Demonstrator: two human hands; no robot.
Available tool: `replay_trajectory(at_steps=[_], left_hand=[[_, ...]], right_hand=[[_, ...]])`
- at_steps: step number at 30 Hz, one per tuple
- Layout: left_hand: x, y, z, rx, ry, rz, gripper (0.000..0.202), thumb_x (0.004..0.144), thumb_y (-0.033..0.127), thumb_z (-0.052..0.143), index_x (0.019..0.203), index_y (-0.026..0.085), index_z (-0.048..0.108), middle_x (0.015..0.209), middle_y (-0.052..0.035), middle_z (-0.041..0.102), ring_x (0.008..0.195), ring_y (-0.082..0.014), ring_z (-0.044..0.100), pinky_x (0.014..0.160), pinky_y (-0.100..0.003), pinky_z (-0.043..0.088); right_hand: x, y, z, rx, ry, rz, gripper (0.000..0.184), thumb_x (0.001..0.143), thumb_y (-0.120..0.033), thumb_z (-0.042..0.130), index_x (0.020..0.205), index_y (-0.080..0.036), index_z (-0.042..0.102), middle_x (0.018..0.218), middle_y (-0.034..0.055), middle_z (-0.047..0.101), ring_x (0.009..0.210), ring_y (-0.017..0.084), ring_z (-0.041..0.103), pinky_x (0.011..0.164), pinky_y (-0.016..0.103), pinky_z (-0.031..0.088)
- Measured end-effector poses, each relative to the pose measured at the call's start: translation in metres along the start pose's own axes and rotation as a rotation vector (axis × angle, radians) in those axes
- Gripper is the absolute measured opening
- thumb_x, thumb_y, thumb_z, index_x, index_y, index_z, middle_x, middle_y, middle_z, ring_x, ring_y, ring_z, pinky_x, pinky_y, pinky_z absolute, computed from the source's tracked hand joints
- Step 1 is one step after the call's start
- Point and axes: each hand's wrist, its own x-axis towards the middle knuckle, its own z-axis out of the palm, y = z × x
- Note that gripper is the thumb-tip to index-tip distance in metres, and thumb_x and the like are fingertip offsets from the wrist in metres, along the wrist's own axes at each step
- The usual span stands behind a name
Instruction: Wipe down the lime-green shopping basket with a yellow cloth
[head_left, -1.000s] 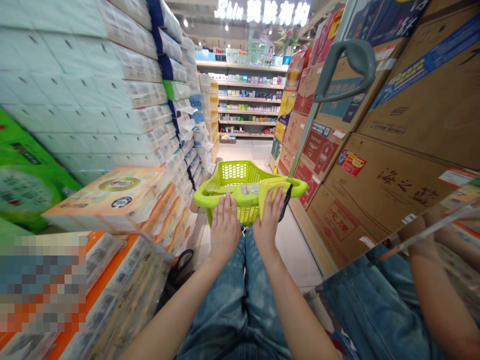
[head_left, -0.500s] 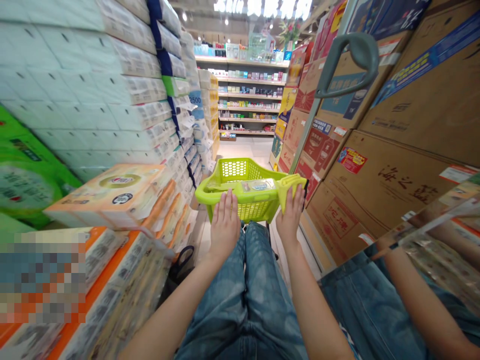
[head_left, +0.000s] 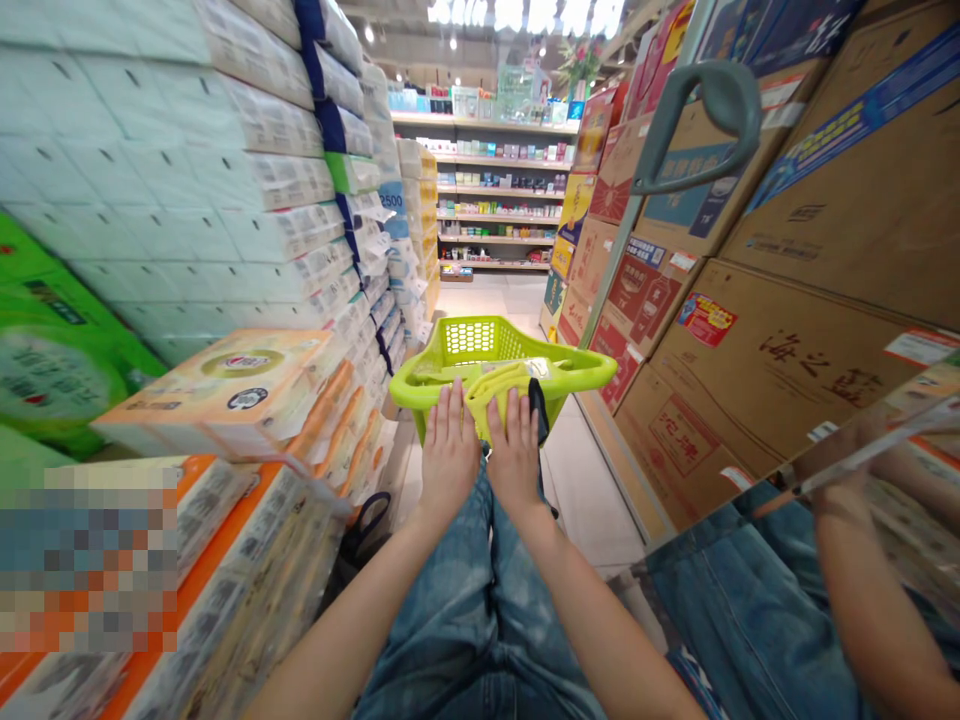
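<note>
Above denim-clad legs, a person's left hand lies with fingers extended over the near rim of a lime-green basket, its thumb hidden so that a full grasp cannot be confirmed, while the right hand grips a folded yellow cloth against that same rim, just beside the left fingers. White-wrapped packs rise in stacks on the left and cardboard cartons on the right, flanking a pale floor that leads to stocked shelves beneath bright lettering at the far end.
</note>
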Motion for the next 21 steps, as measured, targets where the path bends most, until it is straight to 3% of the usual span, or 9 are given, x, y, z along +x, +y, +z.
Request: replay_trajectory(at_steps=[3,6,8,11,14,18,21], left_hand=[[0.001,0.002,-0.003,-0.009,-0.006,0.001,0.068,0.092,0.015,0.041,0.155,0.003,0.018,0.163,-0.0192,0.015,0.152,-0.0297,0.008,0.121,-0.050,0.025],[0.002,0.006,-0.005,-0.022,-0.011,0.007,0.071,0.091,0.016,0.043,0.155,0.003,0.016,0.163,-0.0181,0.015,0.152,-0.0297,0.008,0.122,-0.050,0.024],[0.002,0.007,-0.005,-0.023,-0.009,0.007,0.071,0.091,0.016,0.044,0.155,0.003,0.016,0.163,-0.0182,0.017,0.152,-0.0301,0.009,0.122,-0.050,0.024],[0.002,0.009,-0.004,-0.024,-0.003,-0.004,0.071,0.091,0.016,0.044,0.155,0.003,0.015,0.162,-0.0192,0.018,0.152,-0.0310,0.011,0.121,-0.051,0.025],[0.002,0.008,-0.003,-0.014,0.005,-0.016,0.071,0.092,0.017,0.043,0.155,0.003,0.014,0.162,-0.0205,0.017,0.152,-0.0311,0.009,0.121,-0.052,0.025],[0.002,0.003,-0.004,0.018,-0.019,-0.009,0.067,0.092,0.015,0.043,0.153,0.000,0.021,0.162,-0.0206,0.017,0.152,-0.0303,0.006,0.121,-0.051,0.026],[0.001,0.001,-0.004,0.032,-0.041,0.007,0.061,0.093,0.016,0.042,0.150,0.000,0.030,0.162,-0.0194,0.016,0.152,-0.0296,0.005,0.121,-0.049,0.025]], right_hand=[[0.002,0.039,-0.009,-0.059,0.057,-0.017,0.079,0.083,0.002,0.038,0.156,-0.025,0.024,0.165,0.0112,0.018,0.153,0.024,0.010,0.119,0.058,0.023],[0.011,0.073,-0.021,-0.046,0.150,0.142,0.085,0.079,0.001,0.037,0.158,-0.021,0.014,0.166,0.0119,0.011,0.154,0.025,0.005,0.119,0.059,0.024],[0.017,0.082,-0.026,-0.002,0.182,0.260,0.089,0.076,0.000,0.037,0.159,-0.020,0.010,0.167,0.0106,0.007,0.154,0.026,0.003,0.119,0.060,0.022],[0.022,0.068,-0.026,0.085,0.217,0.334,0.093,0.074,-0.001,0.037,0.159,-0.018,0.005,0.167,0.0095,0.001,0.154,0.027,-0.001,0.119,0.062,0.020],[0.020,0.030,-0.016,0.108,0.178,0.271,0.091,0.076,-0.001,0.037,0.158,-0.013,-0.001,0.167,0.0133,0.000,0.154,0.028,-0.003,0.119,0.062,0.021],[0.011,-0.006,-0.003,0.021,0.071,0.075,0.078,0.085,-0.005,0.040,0.158,-0.011,0.012,0.164,0.0177,0.016,0.154,0.029,0.001,0.119,0.061,0.023],[0.004,-0.001,-0.002,-0.031,0.036,-0.032,0.071,0.087,-0.004,0.040,0.156,-0.012,0.023,0.162,0.0168,0.025,0.154,0.027,0.006,0.119,0.058,0.024]])
